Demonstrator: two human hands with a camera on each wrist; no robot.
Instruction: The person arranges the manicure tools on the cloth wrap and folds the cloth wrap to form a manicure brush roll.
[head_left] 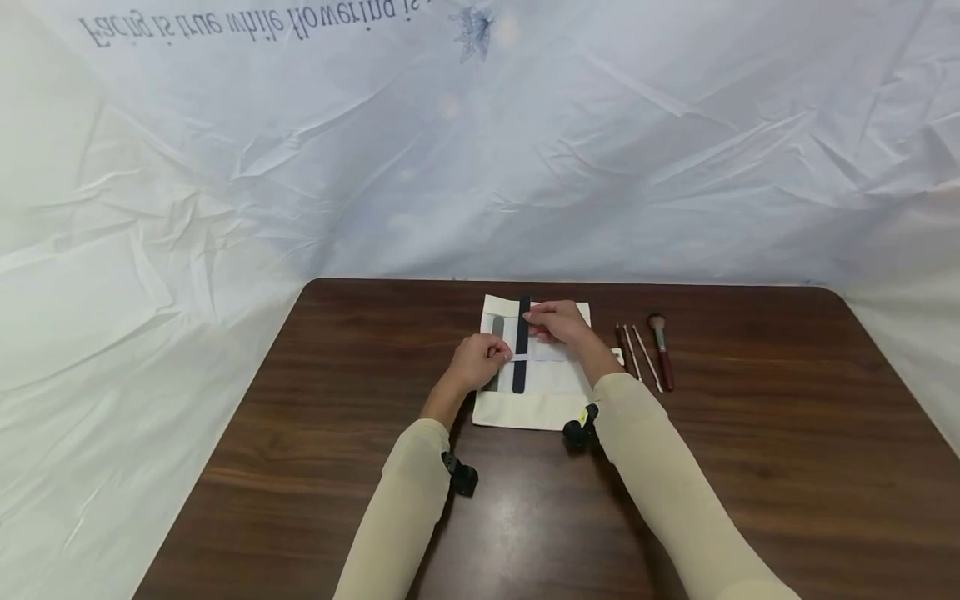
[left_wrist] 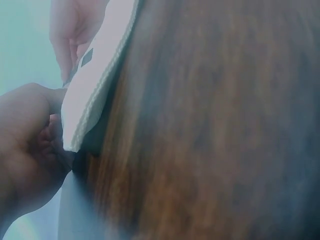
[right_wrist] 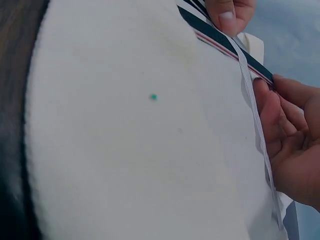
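Note:
A cream fabric case (head_left: 525, 411) lies unfolded on the table, a thin white elastic band (head_left: 521, 357) running across its middle. Under this band a black nail file (head_left: 519, 379) stands lengthwise; its edge shows pale and pinkish layers in the right wrist view. My right hand (head_left: 561, 323) pinches the file near its far end. With thumb and fingertips my left hand (head_left: 478, 360) pinches the elastic band just left of the file. A grey nail file (head_left: 498, 327) lies on the case's left side, partly covered by that hand. The left wrist view mostly shows table and case edge.
Right of the case lie several slim tools (head_left: 648, 358) and a makeup brush (head_left: 663, 358) with a dark red handle. A small white item (head_left: 618, 356) shows beside my right wrist. The brown wooden table (head_left: 315, 417) meets a white sheet (head_left: 480, 208) behind.

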